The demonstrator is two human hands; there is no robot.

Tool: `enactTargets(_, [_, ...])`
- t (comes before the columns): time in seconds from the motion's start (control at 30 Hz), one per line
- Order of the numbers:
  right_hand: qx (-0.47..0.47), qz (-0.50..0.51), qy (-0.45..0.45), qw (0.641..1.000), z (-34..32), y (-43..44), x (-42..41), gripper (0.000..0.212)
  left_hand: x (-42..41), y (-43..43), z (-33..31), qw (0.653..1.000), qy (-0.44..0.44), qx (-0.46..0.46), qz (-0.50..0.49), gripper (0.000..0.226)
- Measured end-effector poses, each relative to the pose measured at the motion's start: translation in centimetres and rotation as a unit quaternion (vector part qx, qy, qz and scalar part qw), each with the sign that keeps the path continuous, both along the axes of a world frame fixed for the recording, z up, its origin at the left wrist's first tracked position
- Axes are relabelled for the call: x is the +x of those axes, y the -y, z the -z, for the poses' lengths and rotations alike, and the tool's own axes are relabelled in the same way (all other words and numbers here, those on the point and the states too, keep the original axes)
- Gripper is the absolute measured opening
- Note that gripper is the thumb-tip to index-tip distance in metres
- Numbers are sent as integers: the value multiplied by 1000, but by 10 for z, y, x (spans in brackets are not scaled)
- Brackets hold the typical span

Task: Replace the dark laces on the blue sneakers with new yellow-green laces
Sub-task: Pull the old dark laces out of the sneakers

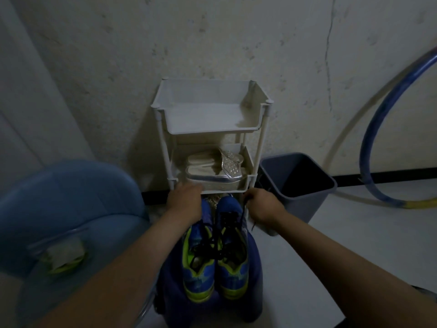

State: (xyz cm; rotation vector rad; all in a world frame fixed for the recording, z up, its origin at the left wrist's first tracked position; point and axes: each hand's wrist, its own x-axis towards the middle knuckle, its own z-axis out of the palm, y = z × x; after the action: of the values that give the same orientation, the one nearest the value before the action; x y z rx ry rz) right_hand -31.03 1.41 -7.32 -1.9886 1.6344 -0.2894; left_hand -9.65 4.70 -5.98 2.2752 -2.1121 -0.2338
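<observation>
While in the right hand [262, 205], dark lace [241, 215] over blue sneakers [233, 268]

The room is dim and bluish, with a grey cast over all I see; the little light falls from above and ahead, brightest on the wall [212, 43] and the top tray of the white rack [208, 119]; the rack throws a soft shadow to its left; the bin [298, 185] is black inside; my left hand [185, 202] and the blue chair [71, 209] are smeared soft; the dark lace [243, 213] at my right hand [262, 204] barely parts from the gloom; the wide lens bows the hoop [363, 150] and stretches my forearms near the edges.
</observation>
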Motion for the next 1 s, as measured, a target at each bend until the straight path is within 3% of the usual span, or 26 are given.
enactTargets(0.13, [10,-12,-208,978,-3,0,-11,35,-23,-3,9,985,-127,46,112,31])
enactTargets(0.23, [13,-45,-271,961,0,-8,-11,48,-38,-6,18,981,-114,74,140,29])
enactTargets(0.33, [-41,-111,-211,970,5,-11,-4,46,-44,-8,26,981,-95,71,154,29])
enactTargets(0.43, [17,-164,-105,981,8,-16,7,28,-48,-10,26,983,-75,56,156,23])
enactTargets(0.57, [21,-180,-109,977,15,-18,10,20,-51,-12,25,984,-36,23,175,16])
enactTargets(0.7, [12,-170,-88,981,20,-18,9,26,-52,-11,29,982,-17,16,188,13])
enactTargets(1.0, [35,-155,-75,985,25,-14,5,26,-44,-10,32,989,-103,28,100,15])
